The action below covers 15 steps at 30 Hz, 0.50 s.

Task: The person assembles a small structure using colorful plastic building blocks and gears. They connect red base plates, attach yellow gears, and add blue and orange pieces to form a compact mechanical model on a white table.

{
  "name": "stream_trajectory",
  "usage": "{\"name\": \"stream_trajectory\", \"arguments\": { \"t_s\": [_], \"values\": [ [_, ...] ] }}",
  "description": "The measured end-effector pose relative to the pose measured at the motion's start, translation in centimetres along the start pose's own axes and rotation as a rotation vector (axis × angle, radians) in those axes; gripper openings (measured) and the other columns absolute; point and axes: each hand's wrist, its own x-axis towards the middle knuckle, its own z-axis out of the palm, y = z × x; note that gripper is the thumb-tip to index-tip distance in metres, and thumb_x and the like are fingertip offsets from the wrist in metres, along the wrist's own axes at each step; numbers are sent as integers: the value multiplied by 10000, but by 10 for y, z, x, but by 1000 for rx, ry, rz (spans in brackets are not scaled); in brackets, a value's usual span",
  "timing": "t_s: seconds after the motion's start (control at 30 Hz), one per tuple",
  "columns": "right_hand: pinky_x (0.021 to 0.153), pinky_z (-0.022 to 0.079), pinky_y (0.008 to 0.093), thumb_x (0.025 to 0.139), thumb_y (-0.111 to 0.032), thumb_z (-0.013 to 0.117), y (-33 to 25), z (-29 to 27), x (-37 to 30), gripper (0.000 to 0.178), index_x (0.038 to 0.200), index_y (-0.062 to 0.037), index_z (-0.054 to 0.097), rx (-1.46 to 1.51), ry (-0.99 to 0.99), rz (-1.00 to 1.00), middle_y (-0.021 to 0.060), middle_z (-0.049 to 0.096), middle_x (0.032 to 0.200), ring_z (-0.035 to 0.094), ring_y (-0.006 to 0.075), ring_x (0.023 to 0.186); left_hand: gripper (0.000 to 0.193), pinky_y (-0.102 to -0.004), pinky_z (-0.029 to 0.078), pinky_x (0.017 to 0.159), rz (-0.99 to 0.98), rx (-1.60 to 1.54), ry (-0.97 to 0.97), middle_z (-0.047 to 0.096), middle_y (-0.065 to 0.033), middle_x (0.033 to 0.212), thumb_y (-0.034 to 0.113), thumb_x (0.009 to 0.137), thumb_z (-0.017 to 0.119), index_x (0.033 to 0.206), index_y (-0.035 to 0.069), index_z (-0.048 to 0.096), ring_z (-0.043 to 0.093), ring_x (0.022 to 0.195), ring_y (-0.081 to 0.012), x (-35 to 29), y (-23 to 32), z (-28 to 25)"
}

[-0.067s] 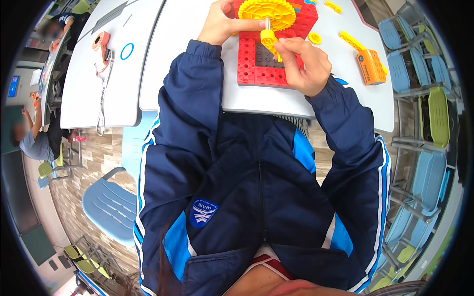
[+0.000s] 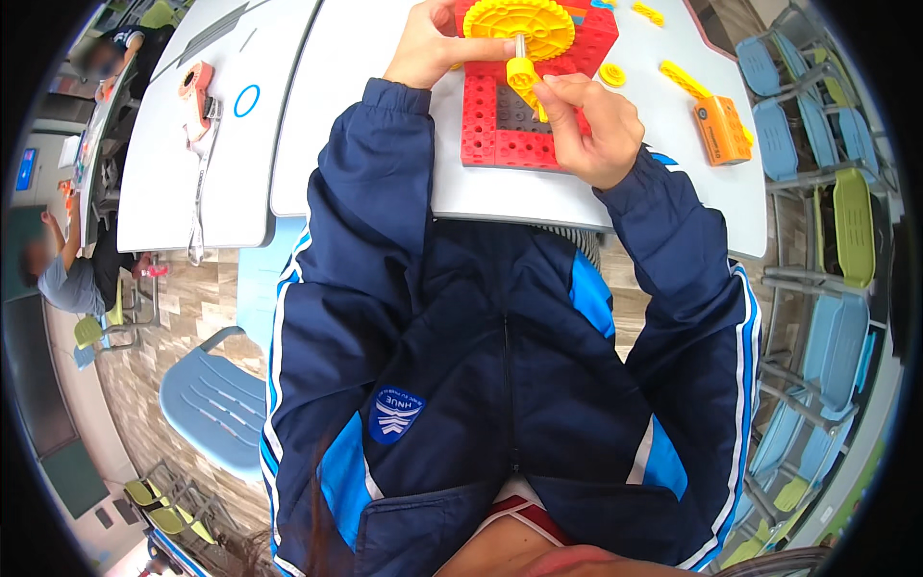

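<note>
While the yellow crank (image 2: 520, 73) sits on the end of the pale shaft (image 2: 521, 46) by the large yellow gear (image 2: 543, 27), right hand (image 2: 600, 130) has fingers pinched on the crank's arm. Left hand (image 2: 423, 48) extends to the shaft, other fingers partly hidden; can't tell its grip. Red block frame (image 2: 478, 120) below, on white tabletop (image 2: 519, 200). Rightward: small yellow wheel (image 2: 611, 75), orange box (image 2: 721, 130).

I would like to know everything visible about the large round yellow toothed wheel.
The large round yellow toothed wheel looks plastic, with holes across its face. Seen at a slant near the picture's top edge, it overlaps the red plastic block structure. A pale grey rod appears to meet its face. The left hand's thumb crosses it; contact is unclear.
</note>
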Motion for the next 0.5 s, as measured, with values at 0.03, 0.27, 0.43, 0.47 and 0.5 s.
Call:
{"name": "stream_trajectory", "arguments": {
  "t_s": [0.03, 0.27, 0.43, 0.47, 0.5],
  "values": [
    [611, 573, 299, 805, 94, 754, -1, 0, 0, 154, 903, 45, 645, -9, -4, 3, 164, 717, 794, 730, 254, 672, 789, -347, 490, 1020, 2, 6, -1, 649, -114, 1264, -58, 700, 841, 1404, -20, 489, 625, 1148, -193, 0, 0, 0],
    [553, 539, 291, 811, 104, 736, 0, 2, 3, 131, 853, 53, 623, -12, -41, 16, 146, 679, 721, 695, 244, 599, 777, -345, 490, 1017, -8, -20, -6, 650, -109, 1261, -61, 704, 829, 1402, -17, 491, 625, 1148, -192, 1, 1, 1],
    [466, 459, 301, 806, 109, 733, 2, 6, 10, 132, 821, 52, 615, -76, -48, -110, 117, 604, 645, 598, 234, 508, 772, -352, 502, 1010, 17, -27, 9, 656, -118, 1255, -83, 705, 817, 1401, -26, 489, 635, 1137, -200, 5, -1, -1],
    [459, 447, 305, 805, 109, 733, 4, 5, 11, 133, 819, 50, 615, -86, -45, -121, 114, 592, 640, 582, 234, 502, 771, -352, 505, 1007, 27, -12, 6, 658, -120, 1252, -86, 705, 817, 1401, -28, 490, 638, 1132, -200, 6, -3, -2],
    [452, 435, 310, 805, 109, 734, 6, 5, 13, 133, 817, 49, 616, -96, -43, -132, 111, 581, 635, 566, 234, 496, 771, -352, 508, 1004, 37, 3, 4, 659, -121, 1249, -89, 704, 817, 1400, -30, 492, 641, 1128, -200, 7, -5, -5]
  ]
}}
